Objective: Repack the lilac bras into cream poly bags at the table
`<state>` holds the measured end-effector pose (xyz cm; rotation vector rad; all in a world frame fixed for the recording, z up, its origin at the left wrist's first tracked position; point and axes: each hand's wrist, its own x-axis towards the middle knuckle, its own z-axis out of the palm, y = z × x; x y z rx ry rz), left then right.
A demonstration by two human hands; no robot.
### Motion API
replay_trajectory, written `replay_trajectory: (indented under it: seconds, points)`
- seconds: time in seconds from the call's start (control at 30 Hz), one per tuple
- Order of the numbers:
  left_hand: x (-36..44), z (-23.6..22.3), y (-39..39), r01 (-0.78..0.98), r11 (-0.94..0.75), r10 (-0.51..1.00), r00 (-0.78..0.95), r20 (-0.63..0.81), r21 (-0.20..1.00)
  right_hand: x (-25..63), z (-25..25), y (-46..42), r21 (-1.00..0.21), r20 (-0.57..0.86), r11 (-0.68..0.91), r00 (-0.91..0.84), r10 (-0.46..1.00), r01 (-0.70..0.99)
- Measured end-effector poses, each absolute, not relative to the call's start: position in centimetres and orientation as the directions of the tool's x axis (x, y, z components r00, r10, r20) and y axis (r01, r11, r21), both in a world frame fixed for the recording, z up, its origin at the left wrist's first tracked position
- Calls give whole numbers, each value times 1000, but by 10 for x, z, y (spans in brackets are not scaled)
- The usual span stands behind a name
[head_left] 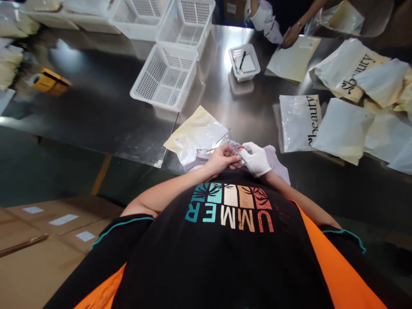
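My bare left hand and my white-gloved right hand meet at the table's front edge, close to my body. Fingers of both are closed on a crumpled piece of clear plastic; whether it is a bag or loose film, I cannot tell. Pale purple-grey fabric spreads beneath and to both sides of the hands, mostly covered by them. Just beyond my left hand lies a flat clear plastic bag with a yellowish sheet in it, tilted on the metal tabletop.
White perforated baskets stand at the back left. A small white basket holds a black pen. Bagged packs marked "beauty" pile up on the right. Across the table, a co-worker's hand touches a pack. A yellow tape-like item lies left; cartons stand lower left.
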<state>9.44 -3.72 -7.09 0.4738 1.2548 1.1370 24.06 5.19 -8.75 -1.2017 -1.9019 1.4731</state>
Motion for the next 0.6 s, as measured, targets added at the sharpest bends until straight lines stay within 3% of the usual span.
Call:
replay_trajectory:
  seconds: [0.23, 0.6]
  points:
    - [94, -71, -38, -349, 458, 815, -203, -543, 818, 240, -87, 44, -892, -220, 7, -448, 867, 451]
    - [94, -75, -40, -250, 416, 879, -136, -457, 875, 243, -80, 46, -863, -221, 61, -483, 847, 501]
